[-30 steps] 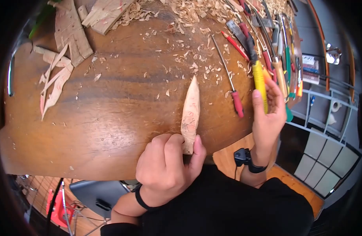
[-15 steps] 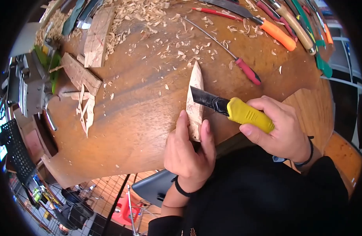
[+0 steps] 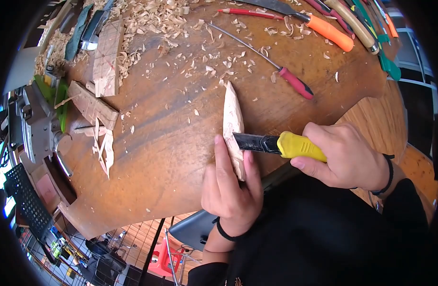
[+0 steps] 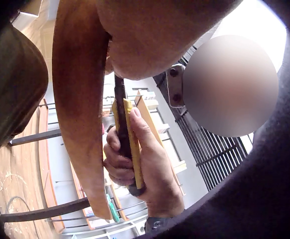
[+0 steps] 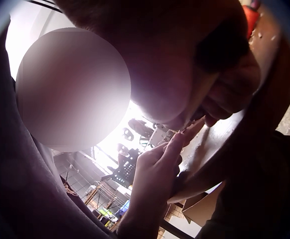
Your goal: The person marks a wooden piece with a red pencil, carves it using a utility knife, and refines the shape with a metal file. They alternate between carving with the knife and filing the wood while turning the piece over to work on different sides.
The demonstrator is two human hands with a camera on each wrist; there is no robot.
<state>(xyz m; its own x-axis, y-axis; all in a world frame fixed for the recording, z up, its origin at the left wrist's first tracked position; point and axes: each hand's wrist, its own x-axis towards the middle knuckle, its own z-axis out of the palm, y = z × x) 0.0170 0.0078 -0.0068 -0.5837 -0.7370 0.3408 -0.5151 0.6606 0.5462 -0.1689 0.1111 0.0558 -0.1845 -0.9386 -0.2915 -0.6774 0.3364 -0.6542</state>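
My left hand (image 3: 232, 194) grips the lower end of a pointed piece of wood (image 3: 232, 114), fingers on its left side and thumb on its right. The wood's tip points away from me over the table, and its faces look whittled. In my right hand (image 3: 350, 156) is a yellow utility knife (image 3: 301, 146), its fingers curled round the handle. The dark blade (image 3: 254, 142) points left, its end lying over the lower half of the wood. In the left wrist view the knife handle (image 4: 136, 164) shows inside the right fist. The right wrist view shows the left hand (image 5: 157, 162) pinching the wood.
A red-handled screwdriver (image 3: 295, 83), a red pencil (image 3: 252, 13) and an orange-handled tool (image 3: 329, 33) lie beyond the wood. Wood shavings (image 3: 157, 21) cover the far side of the table (image 3: 152, 167). Board offcuts (image 3: 92, 106) and a metal vise (image 3: 40, 121) are at left.
The right hand has taken the yellow knife from among the tools and brought it over to the wood. In the last half second the blade has slid lower along the wood, towards the left hand.
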